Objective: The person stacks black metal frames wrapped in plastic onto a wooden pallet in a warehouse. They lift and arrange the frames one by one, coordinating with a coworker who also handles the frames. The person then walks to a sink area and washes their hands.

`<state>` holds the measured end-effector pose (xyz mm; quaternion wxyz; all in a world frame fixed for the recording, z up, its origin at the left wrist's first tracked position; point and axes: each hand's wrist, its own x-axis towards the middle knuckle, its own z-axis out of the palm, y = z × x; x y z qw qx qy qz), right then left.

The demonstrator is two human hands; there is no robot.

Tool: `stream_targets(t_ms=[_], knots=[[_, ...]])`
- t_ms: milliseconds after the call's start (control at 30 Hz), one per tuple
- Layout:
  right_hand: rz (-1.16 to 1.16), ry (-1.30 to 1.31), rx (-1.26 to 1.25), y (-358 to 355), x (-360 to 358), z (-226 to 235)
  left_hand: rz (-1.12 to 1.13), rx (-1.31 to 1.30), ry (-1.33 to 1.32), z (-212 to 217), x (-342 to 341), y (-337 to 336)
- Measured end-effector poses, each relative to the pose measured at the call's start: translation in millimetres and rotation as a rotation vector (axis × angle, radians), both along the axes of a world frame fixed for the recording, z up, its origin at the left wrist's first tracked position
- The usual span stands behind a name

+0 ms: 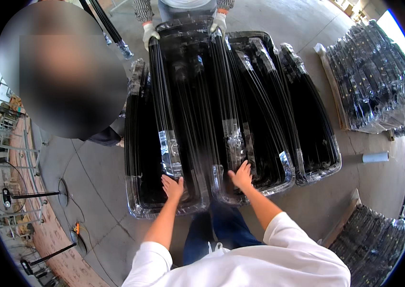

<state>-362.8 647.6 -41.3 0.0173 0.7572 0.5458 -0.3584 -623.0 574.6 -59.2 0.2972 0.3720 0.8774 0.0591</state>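
top bundle (190, 110): long black frames wrapped in clear plastic film, lying on top of the stack of the same wrapped bundles that sits on the concrete floor; it runs from the person's end away to the far end.
left hand (172, 186): flat on the near end of the top bundle, palm down, fingers spread a bit, not curled round anything.
right hand (242, 175): same deal, resting flat on the near end of the top bundle a little right of the left hand, fingers open and pointing away.
gloved hands: a second person at the far end of the top bundle, one white glove (149, 33) on its left corner and one (219, 21) on its right corner; can't tell how tight the hold is.
stack (307, 129): more wrapped black bundles fanned out under and to the right of the top bundle, touching it.
floor (92, 191): grey concrete all around the stack.
paper roll (375, 157): white tube lying on the floor, well right of the top bundle.
wrapped pile (377, 76): another film-covered heap of dark parts, further right of the top bundle.
metal stands (18, 193): round-based stands on the floor, well left of the top bundle.
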Motion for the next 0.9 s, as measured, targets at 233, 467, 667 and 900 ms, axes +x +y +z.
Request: stream_targets(t_ms=[233, 467, 667, 900], knots=[[0.163, -0.088, 0.028, -13, 3, -13, -0.345, -0.221, -0.139, 21, -13, -10], [0.383, 0.324, 0.086, 41, -9, 119, -0.519, 0.085, -0.537, 129, -15, 23], [0.580, 1.275, 0.536, 12, -25, 394, -0.450, 0.532, -0.713, 251, 19, 14], [1.043, 1.883, 1.127, -56, -6, 535, -0.168, 0.729, -0.487, 271, -38, -22]])
